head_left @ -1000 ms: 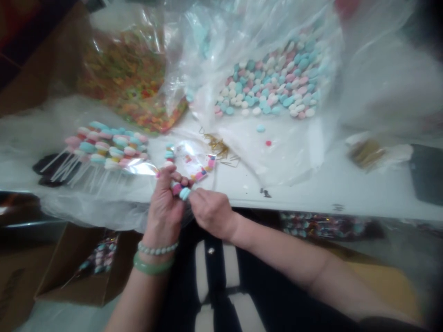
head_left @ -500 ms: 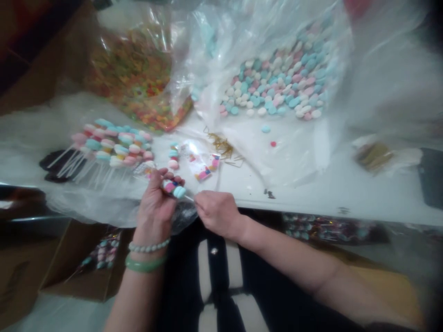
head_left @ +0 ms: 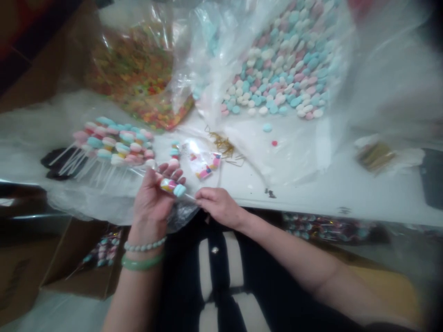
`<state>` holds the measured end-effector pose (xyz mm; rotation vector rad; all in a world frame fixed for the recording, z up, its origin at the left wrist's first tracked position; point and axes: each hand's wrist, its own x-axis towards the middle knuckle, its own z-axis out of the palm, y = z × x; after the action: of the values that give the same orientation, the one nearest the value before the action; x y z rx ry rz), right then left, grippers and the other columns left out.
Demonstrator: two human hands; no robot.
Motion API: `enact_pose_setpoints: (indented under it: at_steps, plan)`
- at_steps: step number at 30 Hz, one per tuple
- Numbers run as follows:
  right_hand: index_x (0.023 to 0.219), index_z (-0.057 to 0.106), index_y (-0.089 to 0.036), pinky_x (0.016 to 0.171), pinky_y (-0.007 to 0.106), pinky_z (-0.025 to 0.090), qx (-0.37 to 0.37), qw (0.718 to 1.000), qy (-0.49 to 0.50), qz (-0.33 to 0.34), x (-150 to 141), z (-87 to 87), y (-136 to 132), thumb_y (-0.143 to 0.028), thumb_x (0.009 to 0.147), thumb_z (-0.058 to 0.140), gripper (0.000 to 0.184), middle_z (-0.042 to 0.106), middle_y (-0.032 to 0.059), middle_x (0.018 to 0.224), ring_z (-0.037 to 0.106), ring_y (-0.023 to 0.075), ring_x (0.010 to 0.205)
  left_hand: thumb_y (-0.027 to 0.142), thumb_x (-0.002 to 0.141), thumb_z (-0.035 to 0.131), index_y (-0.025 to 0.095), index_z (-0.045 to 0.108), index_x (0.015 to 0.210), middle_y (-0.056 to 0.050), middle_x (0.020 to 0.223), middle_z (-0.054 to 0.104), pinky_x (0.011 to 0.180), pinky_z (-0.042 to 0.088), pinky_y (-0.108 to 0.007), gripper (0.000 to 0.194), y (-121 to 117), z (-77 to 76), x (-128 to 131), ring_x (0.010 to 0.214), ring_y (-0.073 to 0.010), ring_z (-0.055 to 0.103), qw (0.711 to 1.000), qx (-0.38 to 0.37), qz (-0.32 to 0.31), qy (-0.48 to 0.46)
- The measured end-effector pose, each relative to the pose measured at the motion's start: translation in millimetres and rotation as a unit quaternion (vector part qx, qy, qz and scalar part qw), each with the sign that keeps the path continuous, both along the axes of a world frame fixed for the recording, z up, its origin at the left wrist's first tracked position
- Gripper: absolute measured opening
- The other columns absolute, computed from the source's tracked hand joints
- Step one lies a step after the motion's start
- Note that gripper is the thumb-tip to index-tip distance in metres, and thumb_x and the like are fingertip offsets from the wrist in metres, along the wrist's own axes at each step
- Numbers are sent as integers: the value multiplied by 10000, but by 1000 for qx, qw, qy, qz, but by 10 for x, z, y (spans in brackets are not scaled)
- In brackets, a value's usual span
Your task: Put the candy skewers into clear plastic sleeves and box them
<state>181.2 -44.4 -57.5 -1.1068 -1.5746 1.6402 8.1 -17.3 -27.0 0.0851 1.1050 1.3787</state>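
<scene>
My left hand [head_left: 150,203], palm up with fingers curled, cradles a marshmallow skewer [head_left: 179,190] partly covered by a clear printed wrapper. A pale blue piece shows at the end toward my right hand [head_left: 219,206], which pinches the white stick. The skewer lies tilted between both hands at the table's front edge. Just beyond my left fingers is another marshmallow skewer [head_left: 174,151]. Clear printed bags [head_left: 209,171] lie to its right. Many marshmallow skewers [head_left: 119,148] are stacked on the left, white sticks pointing toward me.
Behind stand a clear bag of orange and green gummies [head_left: 138,92] and an open bag of pastel marshmallows [head_left: 280,92]. Gold twist ties [head_left: 223,144] lie mid-table; a bundle [head_left: 375,154] is farther right. Below the edge, a cardboard box [head_left: 83,272] contains wrapped skewers.
My left hand has shifted left and its fingers have loosened around the skewer. The right hand now pinches the stick farther from the marshmallows. More marshmallows show in the bag.
</scene>
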Motion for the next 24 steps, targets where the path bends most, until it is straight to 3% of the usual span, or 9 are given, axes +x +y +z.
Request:
enact_pose_setpoints:
  at_steps: [3,7,12,14,17,19,20,22,24]
  plan:
    - [739,612,-182,506,196,332,-144,985,95,-9,-1,-5,21,-222,823,597,94,480,-68,550,433,83,515,430,954,582,162,671,880,-67,862,719,731,592,-363,292,1,-21,-57,777,-203,701,999,29,4,-15]
    - [737,619,-146,399,172,193,-294,933,205,-9,0,-29,67,-211,749,624,67,445,-83,481,306,48,412,443,919,642,171,676,860,-27,782,693,722,588,-333,280,-16,-51,29,704,-165,673,997,78,-2,-7]
    - [809,623,-127,389,152,147,-428,843,308,103,38,-107,123,-162,709,630,106,435,-99,481,220,21,377,473,919,630,158,678,858,-15,757,673,711,582,-321,324,-26,-17,109,619,-130,635,998,63,-6,-7]
    - [804,611,-134,393,156,145,-430,845,301,99,18,-115,105,-155,709,633,99,431,-101,487,215,21,379,476,921,625,162,681,860,-15,758,673,705,578,-314,324,-30,-8,119,616,-129,636,998,58,-1,-4]
    - [747,590,-161,410,179,198,-322,925,201,21,-46,-72,18,-210,766,638,71,442,-88,487,292,49,399,468,911,642,164,676,839,1,692,638,698,575,-305,314,-40,-19,156,593,-127,622,998,54,5,7]
    - [718,580,-183,474,199,292,-167,981,92,-32,-81,-31,-56,-228,814,609,110,484,-66,529,403,79,470,462,913,642,165,672,831,10,660,616,702,581,-312,310,-48,-39,186,584,-127,614,999,50,11,15]
    - [708,576,-191,527,210,333,-75,996,32,-46,-91,-16,-91,-220,835,590,130,517,-53,566,454,93,526,458,915,639,166,672,833,9,658,615,704,586,-317,306,-51,-50,195,589,-131,618,999,43,15,20]
    - [708,579,-194,620,235,365,100,990,-83,-50,-96,-7,-144,-181,869,541,166,591,-22,659,519,115,637,443,922,634,165,675,848,-4,688,636,710,597,-330,290,-55,-68,192,632,-151,649,999,19,16,27]
    - [732,590,-186,637,257,349,223,958,-177,-37,-88,-27,-174,-153,894,498,190,647,14,735,544,132,688,411,921,644,158,675,865,-28,745,669,723,606,-340,260,-58,-76,165,699,-175,681,999,-5,4,31]
